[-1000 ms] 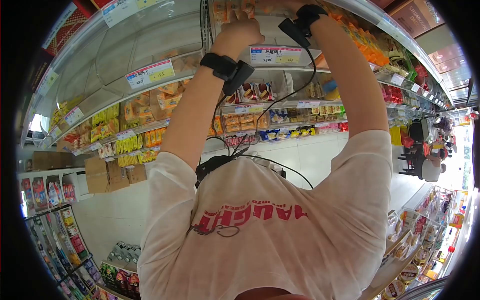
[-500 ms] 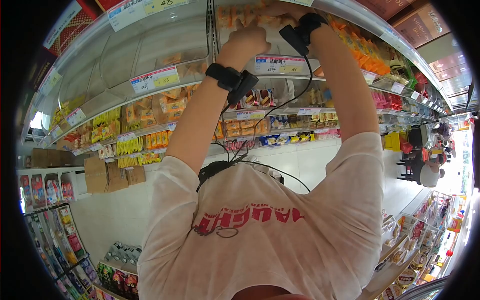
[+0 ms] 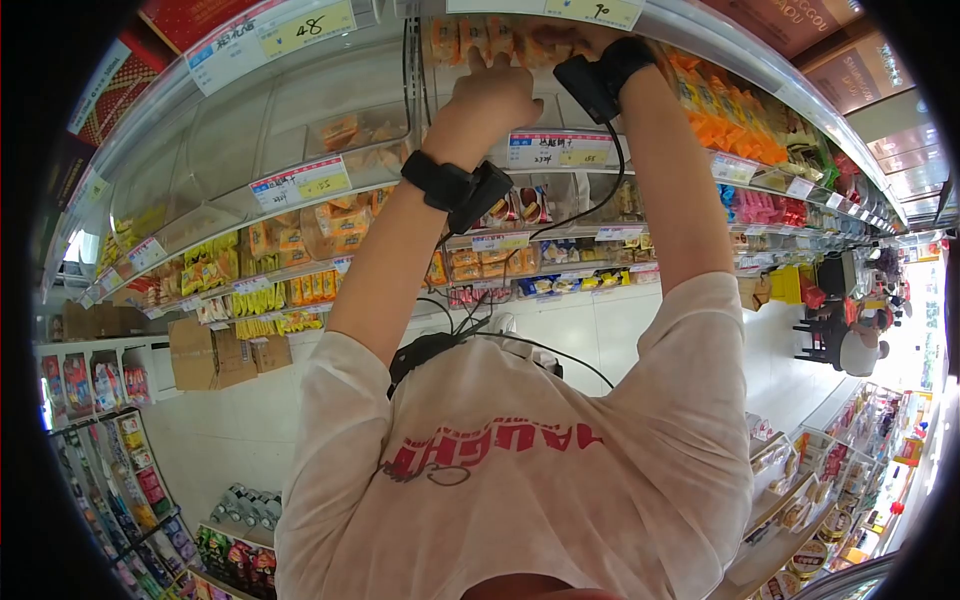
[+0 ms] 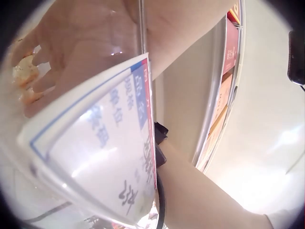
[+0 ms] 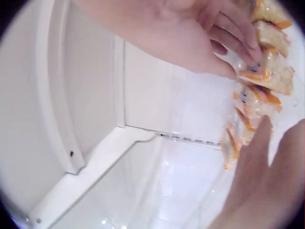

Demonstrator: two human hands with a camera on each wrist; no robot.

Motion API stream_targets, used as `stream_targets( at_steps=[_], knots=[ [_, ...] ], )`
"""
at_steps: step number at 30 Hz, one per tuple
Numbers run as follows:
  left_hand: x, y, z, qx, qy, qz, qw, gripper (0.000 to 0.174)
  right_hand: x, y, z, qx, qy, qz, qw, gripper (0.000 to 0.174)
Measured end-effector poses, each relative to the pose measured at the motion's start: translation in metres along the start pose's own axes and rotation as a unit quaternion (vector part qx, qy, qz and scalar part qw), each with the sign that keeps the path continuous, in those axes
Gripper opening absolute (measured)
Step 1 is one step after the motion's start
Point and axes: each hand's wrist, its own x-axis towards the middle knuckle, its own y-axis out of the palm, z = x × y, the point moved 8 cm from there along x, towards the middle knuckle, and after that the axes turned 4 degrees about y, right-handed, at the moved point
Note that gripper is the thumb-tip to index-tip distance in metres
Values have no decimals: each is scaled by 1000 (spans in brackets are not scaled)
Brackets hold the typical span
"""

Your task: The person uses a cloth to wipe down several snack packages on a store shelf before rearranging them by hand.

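Note:
Several wrapped snack packs (image 5: 279, 71), clear with orange ends, stand in a row at the back of a clear shelf bin. My right hand (image 5: 190, 40) reaches in from above in the right wrist view, with thumb and bent fingers pinching one pack of the row. From the other side comes my left hand (image 3: 487, 100), its fingers pointing forward, one fingertip at a pack lower in the row. In the left wrist view a wrapped pack (image 4: 26, 70) shows between the spread left fingers, and a price label (image 4: 95, 138) covers part of that hand.
A clear bin front with a price label (image 3: 557, 150) stands below the hands. To the right lie orange-wrapped snacks (image 3: 735, 115). Another clear bin (image 3: 240, 130) is at the left, and an upper shelf label (image 3: 590, 10) hangs overhead. A black cable (image 3: 622, 165) runs from the right wrist.
The head view has shifted, so the shelf and both hands appear lower and more of the pack row shows. Both hands stay at the row; the left fingers have shifted slightly.

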Motion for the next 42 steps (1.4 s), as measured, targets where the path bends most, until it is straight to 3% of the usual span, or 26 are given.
stream_targets(
  at_steps=[28, 42],
  knots=[
    [-9, -6, -4, 21, 5, -54, 998, 55, -12, -17, -7, 18, -3, -67, 998, 63],
    [-1, 7, 0, 35, 9, -2, 999, 63, -13, -27, -9, 33, -4, -106, 994, 62]
  ],
)
